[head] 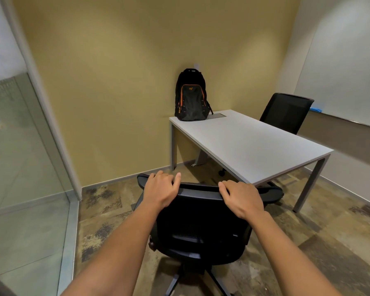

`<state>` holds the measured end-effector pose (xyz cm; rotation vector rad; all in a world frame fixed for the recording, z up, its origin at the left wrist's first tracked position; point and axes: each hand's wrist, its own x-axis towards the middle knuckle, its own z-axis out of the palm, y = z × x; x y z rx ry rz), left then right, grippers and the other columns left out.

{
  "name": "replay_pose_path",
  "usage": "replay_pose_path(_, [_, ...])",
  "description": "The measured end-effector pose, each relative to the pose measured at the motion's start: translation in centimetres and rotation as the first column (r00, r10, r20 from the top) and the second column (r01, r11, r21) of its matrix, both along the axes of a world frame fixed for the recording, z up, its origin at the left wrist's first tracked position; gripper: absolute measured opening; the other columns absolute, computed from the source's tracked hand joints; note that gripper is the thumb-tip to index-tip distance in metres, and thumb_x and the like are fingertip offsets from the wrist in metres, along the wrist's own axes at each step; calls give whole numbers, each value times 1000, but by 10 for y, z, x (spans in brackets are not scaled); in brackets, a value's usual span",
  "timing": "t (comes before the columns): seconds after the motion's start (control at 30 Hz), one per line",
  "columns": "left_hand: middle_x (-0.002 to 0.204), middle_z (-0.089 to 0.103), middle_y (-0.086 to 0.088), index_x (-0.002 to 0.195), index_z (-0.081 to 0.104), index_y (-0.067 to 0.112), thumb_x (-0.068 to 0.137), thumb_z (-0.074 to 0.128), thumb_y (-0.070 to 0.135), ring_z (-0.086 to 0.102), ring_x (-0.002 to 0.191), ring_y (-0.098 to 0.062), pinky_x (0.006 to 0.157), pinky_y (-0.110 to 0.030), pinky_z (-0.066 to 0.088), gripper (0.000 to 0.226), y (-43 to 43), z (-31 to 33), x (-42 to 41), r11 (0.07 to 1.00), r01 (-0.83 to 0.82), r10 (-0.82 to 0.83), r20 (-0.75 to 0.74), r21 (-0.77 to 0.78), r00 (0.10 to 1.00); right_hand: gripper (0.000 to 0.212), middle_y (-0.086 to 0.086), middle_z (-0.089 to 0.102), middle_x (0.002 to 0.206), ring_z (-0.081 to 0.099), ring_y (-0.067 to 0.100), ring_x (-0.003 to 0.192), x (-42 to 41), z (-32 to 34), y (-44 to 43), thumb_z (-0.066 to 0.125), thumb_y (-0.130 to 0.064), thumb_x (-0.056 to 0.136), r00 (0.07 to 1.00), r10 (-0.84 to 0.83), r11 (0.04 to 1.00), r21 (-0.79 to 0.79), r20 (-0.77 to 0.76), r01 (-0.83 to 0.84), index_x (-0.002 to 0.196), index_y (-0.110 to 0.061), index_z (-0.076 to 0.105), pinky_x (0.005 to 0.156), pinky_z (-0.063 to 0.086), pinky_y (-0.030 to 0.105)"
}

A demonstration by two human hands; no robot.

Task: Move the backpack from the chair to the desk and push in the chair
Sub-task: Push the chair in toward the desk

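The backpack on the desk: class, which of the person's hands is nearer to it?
Left. The left hand grips the chair top almost straight below the backpack; the right hand grips farther right.

The backpack (191, 97) stands upright on the desk's (254, 146) far left corner, against the wall. A second chair (286, 112) sits behind the desk's far edge. The chair (201, 221) stands before the desk's near left corner, both hands on its backrest top
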<state>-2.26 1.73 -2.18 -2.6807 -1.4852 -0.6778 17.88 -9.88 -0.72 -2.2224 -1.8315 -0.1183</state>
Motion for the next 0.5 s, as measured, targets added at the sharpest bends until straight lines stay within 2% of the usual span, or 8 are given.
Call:
replay_pose_path(0.27, [74,62,-9,61,46,15,99,30,33,56,92,-27,87,-36,38,45,6,4,-14,998,-54,52,50,28,997,43,-9,44,63,45,14,61,-9,-4,17,18,-47,98,999,38,997,66,31,-40,72,-29,47,75,43,36])
replay_pose_path(0.4, [80,67,-11,63,55,14,99,29,36,55,95,-26,88,-37,37,49,13,6,-6,998,-56,55,37,33,998,44,-7,44,61,46,16,60,0,-3,26,19,-46,98,998,31,996,78,46,-35,72,-25,48,69,43,35])
replay_pose_path(0.5, [82,68,-12,71,65,11,99,28,38,55,96,-26,88,-37,37,54,21,7,-3,997,-61,60,29,38,998,45,-7,44,60,47,16,60,4,-1,33,19,-45,99,999,37,998,55,36,-39,74,-25,50,72,46,36])
